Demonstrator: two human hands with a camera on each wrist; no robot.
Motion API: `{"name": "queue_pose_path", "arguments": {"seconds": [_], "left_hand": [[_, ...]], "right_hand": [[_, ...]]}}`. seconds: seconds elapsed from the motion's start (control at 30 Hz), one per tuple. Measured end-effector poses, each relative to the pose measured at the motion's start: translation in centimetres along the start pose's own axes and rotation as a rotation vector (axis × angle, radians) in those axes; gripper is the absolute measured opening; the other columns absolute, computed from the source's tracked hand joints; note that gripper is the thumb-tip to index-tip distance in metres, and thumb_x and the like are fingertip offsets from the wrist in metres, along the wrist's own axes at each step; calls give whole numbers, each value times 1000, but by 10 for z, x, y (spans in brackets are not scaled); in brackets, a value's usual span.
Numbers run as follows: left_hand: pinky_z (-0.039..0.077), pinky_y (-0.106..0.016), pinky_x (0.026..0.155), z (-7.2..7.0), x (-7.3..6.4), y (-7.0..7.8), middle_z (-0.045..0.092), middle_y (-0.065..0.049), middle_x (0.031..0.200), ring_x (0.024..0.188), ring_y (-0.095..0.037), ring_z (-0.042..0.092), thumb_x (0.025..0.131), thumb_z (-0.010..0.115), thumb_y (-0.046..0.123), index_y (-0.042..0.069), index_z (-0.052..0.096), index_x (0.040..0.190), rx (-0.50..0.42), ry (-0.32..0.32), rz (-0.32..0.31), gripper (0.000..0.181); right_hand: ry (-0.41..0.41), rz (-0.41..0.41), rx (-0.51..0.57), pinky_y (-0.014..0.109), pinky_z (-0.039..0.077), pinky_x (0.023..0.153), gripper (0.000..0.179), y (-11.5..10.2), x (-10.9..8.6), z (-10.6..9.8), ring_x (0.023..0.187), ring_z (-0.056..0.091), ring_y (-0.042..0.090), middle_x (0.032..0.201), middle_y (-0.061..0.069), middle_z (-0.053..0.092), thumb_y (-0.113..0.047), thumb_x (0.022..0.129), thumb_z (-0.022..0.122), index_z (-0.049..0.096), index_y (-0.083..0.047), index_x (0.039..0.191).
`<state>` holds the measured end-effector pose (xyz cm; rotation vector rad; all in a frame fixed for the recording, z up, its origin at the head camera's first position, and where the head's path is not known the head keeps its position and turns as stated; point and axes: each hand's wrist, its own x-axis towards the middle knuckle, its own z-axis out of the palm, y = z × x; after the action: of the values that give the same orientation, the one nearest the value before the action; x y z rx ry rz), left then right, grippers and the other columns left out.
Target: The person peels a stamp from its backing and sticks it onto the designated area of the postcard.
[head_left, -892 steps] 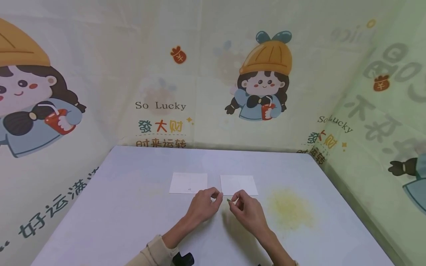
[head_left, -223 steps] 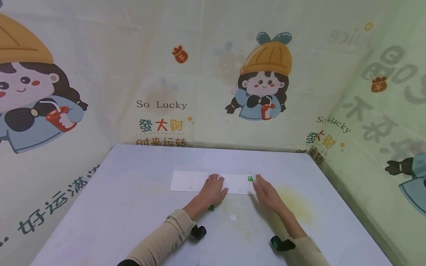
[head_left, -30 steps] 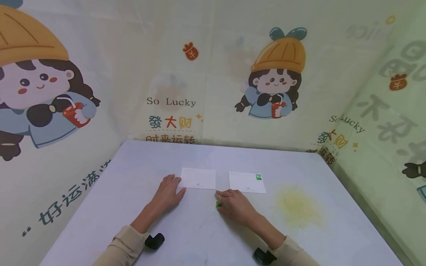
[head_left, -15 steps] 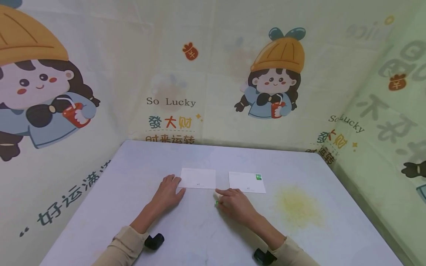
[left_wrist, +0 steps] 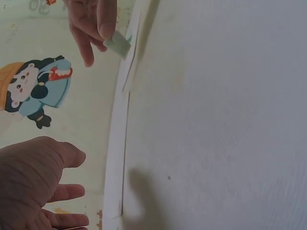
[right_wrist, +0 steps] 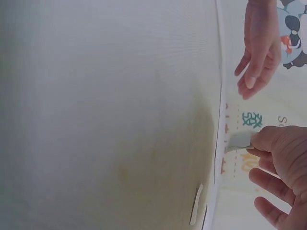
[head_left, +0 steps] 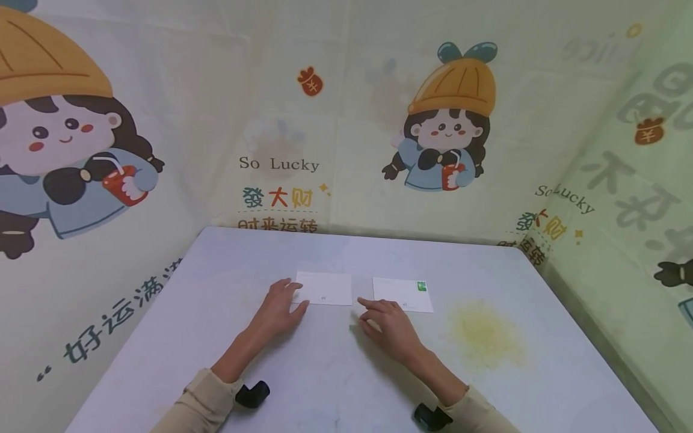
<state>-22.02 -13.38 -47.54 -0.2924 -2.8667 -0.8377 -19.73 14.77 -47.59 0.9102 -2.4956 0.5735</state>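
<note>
Two white envelopes lie side by side on the white table (head_left: 325, 373). The right envelope (head_left: 397, 294) bears a green stamp (head_left: 421, 286) in its top right corner; the left envelope (head_left: 325, 290) shows only a small printed mark near its lower edge. At the left envelope's left end hovers my left hand (head_left: 278, 310), fingers loosely extended and holding nothing. My right hand (head_left: 395, 334) is over the gap between the envelopes, by the right one's lower left corner. Its thumb and forefinger pinch a small stamp (right_wrist: 238, 141), pale side showing; the head view hides it.
A thin pale strip (right_wrist: 196, 205) sits on the table in the right wrist view. A yellow stain (head_left: 487, 334) marks the tabletop at right. Printed cloth walls (head_left: 346, 120) enclose the table's back and sides. Both wrists carry black devices (head_left: 252, 394).
Over the last second my right hand has lifted the second stamp off the table and risen slightly. My left hand has come up a little toward the left envelope. Earlier, the right envelope got its stamp.
</note>
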Motion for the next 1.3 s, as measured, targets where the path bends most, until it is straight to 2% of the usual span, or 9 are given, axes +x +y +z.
{"name": "queue_pose_path", "arguments": {"seconds": [0.2,0.4,0.57,0.67,0.87,1.0,1.17,1.3], "left_hand": [[38,-57,113,-5,-8,14,50,-27,147,142,-42,40,96,71,24,-1,59,135,-54,-4,33,48],[39,-56,113,-8,-19,27,48,-25,149,142,-41,40,97,70,23,1,59,136,-107,-4,51,46],[39,-57,112,-7,-27,34,50,-25,148,142,-41,41,97,70,21,1,60,135,-146,1,75,44],[40,-57,112,-7,-33,38,51,-24,148,142,-41,41,97,70,21,2,60,135,-173,-1,86,44],[42,-57,110,0,-43,46,55,-22,143,138,-40,46,97,70,20,2,63,131,-222,5,132,39],[44,-56,109,8,-47,51,57,-20,141,136,-38,48,96,71,21,3,63,131,-241,-20,130,39],[45,-56,107,12,-50,55,61,-14,136,131,-35,53,97,69,23,5,64,130,-321,-61,126,37],[48,-56,102,13,-52,58,64,-11,131,124,-34,58,99,68,27,6,65,128,-378,-90,134,36]], "right_hand": [[42,35,64,44,55,91,8,-1,-2,-4,105,72,21,125,6,73,-8,83,84,80,-11,89],[71,56,154,43,57,86,2,-3,-2,-12,107,71,24,124,7,74,-10,88,80,79,-10,87],[81,71,211,43,57,85,4,-4,-5,-18,109,70,25,124,7,73,-14,91,78,79,-11,89],[84,99,237,42,58,86,2,-5,-7,-18,111,70,24,125,5,73,-13,90,79,79,-12,91],[86,170,297,42,58,89,10,-9,-9,-21,113,69,23,124,3,73,-8,85,83,79,-14,91],[61,232,353,45,56,95,6,-11,-9,-23,116,69,21,126,0,73,-13,88,81,79,-17,92],[38,305,436,51,52,101,2,-15,-10,-26,119,67,20,126,-3,72,-20,91,78,80,-20,93],[44,332,465,46,54,96,5,-19,-12,-28,118,68,19,125,-6,73,-25,93,77,80,-21,92]]}}
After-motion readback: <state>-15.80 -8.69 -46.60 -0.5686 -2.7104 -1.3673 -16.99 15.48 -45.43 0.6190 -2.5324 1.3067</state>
